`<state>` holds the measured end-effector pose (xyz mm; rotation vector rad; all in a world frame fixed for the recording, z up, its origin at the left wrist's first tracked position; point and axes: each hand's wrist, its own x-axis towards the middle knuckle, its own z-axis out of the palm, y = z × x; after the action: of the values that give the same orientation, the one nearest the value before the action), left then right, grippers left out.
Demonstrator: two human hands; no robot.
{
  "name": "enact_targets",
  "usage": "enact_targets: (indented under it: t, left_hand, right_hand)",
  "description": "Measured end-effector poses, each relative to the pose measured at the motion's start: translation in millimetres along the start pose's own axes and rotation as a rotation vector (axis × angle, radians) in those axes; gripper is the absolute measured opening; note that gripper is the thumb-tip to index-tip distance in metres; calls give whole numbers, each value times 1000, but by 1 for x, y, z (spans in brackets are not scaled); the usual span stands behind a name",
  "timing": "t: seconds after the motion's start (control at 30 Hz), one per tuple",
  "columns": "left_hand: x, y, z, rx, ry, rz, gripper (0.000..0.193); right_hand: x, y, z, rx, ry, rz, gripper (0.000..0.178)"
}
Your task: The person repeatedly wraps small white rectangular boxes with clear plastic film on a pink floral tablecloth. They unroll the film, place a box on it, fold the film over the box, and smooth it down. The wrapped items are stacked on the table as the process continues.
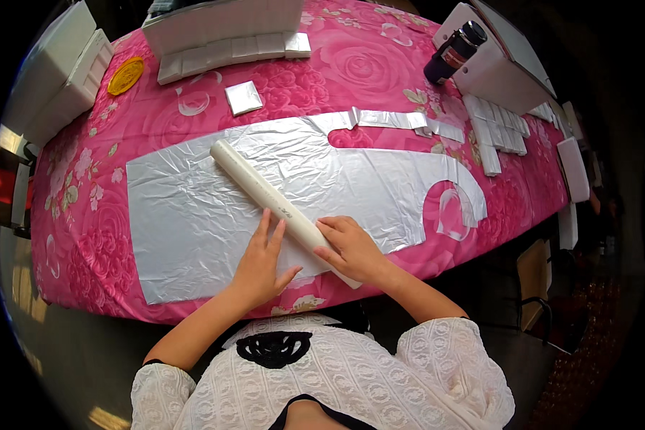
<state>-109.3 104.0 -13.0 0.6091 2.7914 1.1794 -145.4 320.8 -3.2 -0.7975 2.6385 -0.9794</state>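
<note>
A thin, wrinkled silvery plastic sheet (175,236) with cut-outs and strap-like strips at its right end lies spread over the table. Across it, slanting from upper left to lower right, rests a long white tube (254,184). My left hand (259,261) is beside the tube's lower half, fingers spread, fingertips touching its near side. Farther down the tube is my right hand (355,249), laid against it with fingers extended and thumb apart. The palm side of the right hand is hidden.
A pink floral tablecloth (358,61) covers the table. Small silvery packets (229,51) line the back beside a white box (222,25); one loose packet (244,98) lies nearer. A dark flask (455,54), more packets (491,129), a yellow round object (126,76) and white boxes (54,79) surround the sheet.
</note>
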Motion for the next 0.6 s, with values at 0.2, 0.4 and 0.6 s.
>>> enact_targets:
  t: [0.2, 0.4, 0.6]
  left_hand:
    - [34, 18, 32, 149, -44, 130, 85]
    - [49, 36, 38, 213, -146, 192, 75]
    - [56, 42, 50, 233, -139, 246, 73]
  right_hand:
    - [-6, 89, -26, -357, 195, -52, 45]
    - [-54, 232, -124, -594, 500, 448, 41]
    - [-92, 274, -146, -733, 795, 342, 18]
